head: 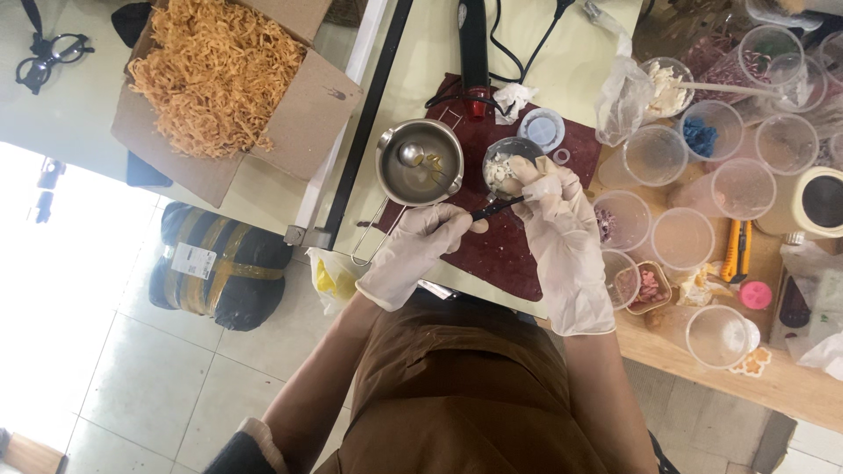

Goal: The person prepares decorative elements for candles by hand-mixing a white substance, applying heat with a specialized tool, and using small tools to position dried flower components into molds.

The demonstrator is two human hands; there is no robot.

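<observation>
left hand [414,250] grip: clenched on dark stick [496,208] | right hand [553,219] grip: grasping small cup [507,165], stick below

There is a single view — a camera worn on the person's head, looking almost straight down past the chest and forearms. It sits close enough that the brown apron [457,395] fills the lower middle of the frame and both gloved hands, the left hand [413,250] and the right hand [562,250], lie near the centre. The worktop [702,369] runs along the right and upper part of the frame, its edge cutting diagonally, so the view is turned a little against it. To the left the camera looks past that edge down to the tiled floor [149,386] — much farther away than the hands. No second view shares the scene.
</observation>
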